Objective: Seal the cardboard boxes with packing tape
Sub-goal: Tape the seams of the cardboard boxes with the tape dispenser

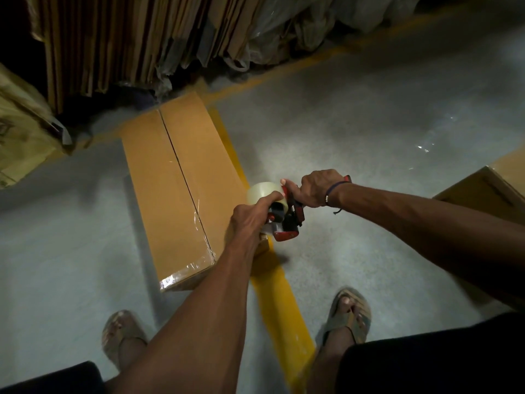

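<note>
A long brown cardboard box point(176, 177) lies on the floor in front of me, its flaps closed along a dark centre seam. Clear tape covers the near end of the seam and wraps over the near edge. Both hands hold a red tape dispenser point(287, 223) with a roll of clear tape point(262, 193), just right of the box's near end. My left hand point(250, 220) grips the roll and the dispenser's front. My right hand point(318, 191) is closed around the handle.
A second cardboard box point(488, 189) sits at the right edge. Flattened cartons point(119, 44) and plastic bags point(289, 27) are stacked at the back. Another carton point(20, 132) is at far left. A yellow floor line point(272, 285) runs between my sandalled feet.
</note>
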A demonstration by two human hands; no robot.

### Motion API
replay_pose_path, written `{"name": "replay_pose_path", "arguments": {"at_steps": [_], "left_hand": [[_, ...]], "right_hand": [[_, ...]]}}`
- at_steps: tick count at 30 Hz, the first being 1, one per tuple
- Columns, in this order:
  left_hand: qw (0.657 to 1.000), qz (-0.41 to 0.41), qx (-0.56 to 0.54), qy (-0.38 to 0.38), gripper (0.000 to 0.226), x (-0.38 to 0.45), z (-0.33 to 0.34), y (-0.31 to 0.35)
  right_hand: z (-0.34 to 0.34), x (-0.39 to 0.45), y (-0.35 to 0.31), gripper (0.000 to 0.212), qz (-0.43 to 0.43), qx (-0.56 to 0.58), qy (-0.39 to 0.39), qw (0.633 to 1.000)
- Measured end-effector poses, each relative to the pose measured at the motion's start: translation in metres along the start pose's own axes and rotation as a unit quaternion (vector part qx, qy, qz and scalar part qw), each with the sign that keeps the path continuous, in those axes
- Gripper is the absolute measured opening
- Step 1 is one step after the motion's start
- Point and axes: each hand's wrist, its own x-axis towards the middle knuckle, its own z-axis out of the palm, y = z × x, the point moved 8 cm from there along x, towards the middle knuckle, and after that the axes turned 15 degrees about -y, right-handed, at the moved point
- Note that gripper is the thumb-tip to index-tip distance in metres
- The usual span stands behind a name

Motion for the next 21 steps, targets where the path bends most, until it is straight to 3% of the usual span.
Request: {"name": "replay_pose_path", "arguments": {"at_steps": [8, 15, 16, 19, 21], "left_hand": [[0.998, -0.016, 0.053, -0.030, 0.148, 0.011, 0.001, -0.005], [0.982, -0.024, 0.141, -0.124, 0.142, 0.024, -0.002, -0.014], [0.977, -0.009, 0.167, -0.130, 0.129, 0.021, -0.007, -0.014], [0.974, 0.031, 0.178, -0.133, 0.048, 0.023, -0.022, -0.021], [0.973, 0.057, 0.187, -0.126, 0.027, 0.028, -0.028, -0.027]], "right_hand": [[-0.002, 0.001, 0.016, 0.086, -0.006, 0.022, 0.037, 0.999], [-0.037, -0.012, 0.049, 0.085, 0.020, -0.035, 0.125, 0.991], [-0.038, -0.014, 0.053, 0.081, 0.037, -0.053, 0.132, 0.989], [-0.023, -0.009, 0.057, 0.062, 0.077, -0.032, 0.112, 0.990], [-0.001, -0.004, 0.055, 0.048, 0.088, 0.046, 0.085, 0.991]]}}
